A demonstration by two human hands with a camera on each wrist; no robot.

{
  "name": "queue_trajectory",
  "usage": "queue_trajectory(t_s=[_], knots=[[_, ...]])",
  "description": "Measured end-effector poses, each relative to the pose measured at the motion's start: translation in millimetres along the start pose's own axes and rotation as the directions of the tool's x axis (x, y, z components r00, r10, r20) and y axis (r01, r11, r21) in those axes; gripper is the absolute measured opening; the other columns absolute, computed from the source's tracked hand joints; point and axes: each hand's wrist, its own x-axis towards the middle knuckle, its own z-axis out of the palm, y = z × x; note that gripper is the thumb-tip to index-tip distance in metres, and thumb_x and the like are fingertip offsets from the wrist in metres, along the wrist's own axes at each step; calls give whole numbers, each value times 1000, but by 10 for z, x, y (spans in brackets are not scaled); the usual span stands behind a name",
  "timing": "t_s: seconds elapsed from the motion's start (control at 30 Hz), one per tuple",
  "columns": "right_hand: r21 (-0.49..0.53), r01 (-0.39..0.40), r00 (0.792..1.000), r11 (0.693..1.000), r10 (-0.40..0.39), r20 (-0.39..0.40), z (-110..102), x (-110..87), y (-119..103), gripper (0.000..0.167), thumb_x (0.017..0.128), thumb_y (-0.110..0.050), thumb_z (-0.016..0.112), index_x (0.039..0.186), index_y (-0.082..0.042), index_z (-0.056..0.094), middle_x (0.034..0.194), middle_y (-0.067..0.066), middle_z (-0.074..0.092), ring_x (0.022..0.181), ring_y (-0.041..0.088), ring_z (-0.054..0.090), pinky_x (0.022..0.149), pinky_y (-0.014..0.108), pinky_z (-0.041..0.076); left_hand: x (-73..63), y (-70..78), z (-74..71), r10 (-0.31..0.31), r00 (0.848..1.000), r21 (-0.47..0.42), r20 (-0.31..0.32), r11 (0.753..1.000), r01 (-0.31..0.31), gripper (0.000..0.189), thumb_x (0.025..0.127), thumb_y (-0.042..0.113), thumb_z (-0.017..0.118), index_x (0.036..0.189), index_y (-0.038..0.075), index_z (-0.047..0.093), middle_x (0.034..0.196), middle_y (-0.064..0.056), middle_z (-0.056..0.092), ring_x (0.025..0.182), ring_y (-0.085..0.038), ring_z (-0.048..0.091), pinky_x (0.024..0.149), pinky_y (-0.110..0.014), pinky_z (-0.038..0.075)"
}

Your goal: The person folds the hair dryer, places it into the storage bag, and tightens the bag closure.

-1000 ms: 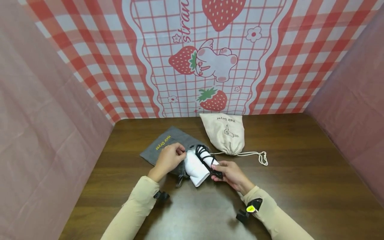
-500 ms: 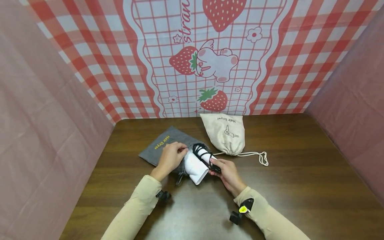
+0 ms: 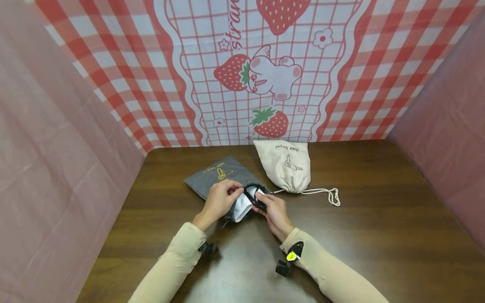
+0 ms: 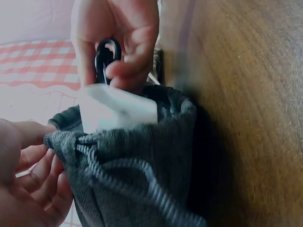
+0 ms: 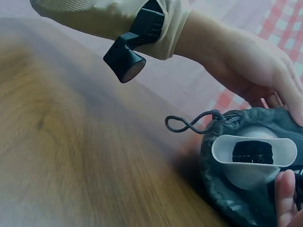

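Note:
A white hair dryer (image 3: 241,209) lies nozzle-outward in the mouth of a grey drawstring bag (image 3: 223,170); the bag hides most of it. My left hand (image 3: 221,198) pinches the bag's rim between thumb and fingers, which the left wrist view shows at left. With my right hand (image 3: 275,211) I grip the dryer's handle together with the black cord (image 4: 107,56) bundled on it, at the opening. In the right wrist view the flat nozzle (image 5: 279,150) faces out, ringed by grey cloth, and the right fingertips (image 5: 285,194) show beside it.
Behind and to the right, a cream drawstring bag (image 3: 286,166) printed "Hair Dryer" lies on the wooden table (image 3: 360,219), its white cord (image 3: 322,191) trailing right. A checked strawberry cloth (image 3: 273,75) hangs at the back, with pink cloth (image 3: 68,147) at the sides.
My right hand has moved left and away from me, and the hair dryer has slid deeper into the grey bag. The bag has turned slightly; the left hand still pinches its rim.

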Motion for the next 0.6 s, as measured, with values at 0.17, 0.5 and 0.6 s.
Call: queue_trajectory(t_s=[0.17, 0.5, 0.6], knots=[[10, 34, 999, 999, -34, 18, 163, 58, 101, 14, 93, -2, 55, 103, 8, 58, 80, 0, 64, 67, 9, 65, 61, 21, 55, -21, 22, 3, 29, 998, -42, 57, 999, -27, 10, 88, 16, 70, 91, 7, 74, 80, -3, 70, 67, -11, 59, 63, -22, 46], [-46, 34, 999, 998, -32, 44, 313, 156, 228, 23, 93, 3, 47, 113, 12, 51, 90, 4, 63, 72, 9, 65, 64, 23, 56, -83, -6, -42, -31, 985, -65, 171, 997, 42, 10, 88, 15, 69, 92, 7, 74, 83, -4, 70, 70, -11, 61, 68, -21, 48], [-200, 32, 996, 979, -14, 92, 259, 96, 204, 26, 94, 0, 50, 115, 14, 53, 96, 8, 64, 76, 9, 64, 68, 26, 58, -104, -27, -50, -35, 986, -61, 165, 997, 45, 10, 88, 16, 70, 91, 7, 74, 82, -4, 70, 69, -11, 61, 67, -20, 48]])
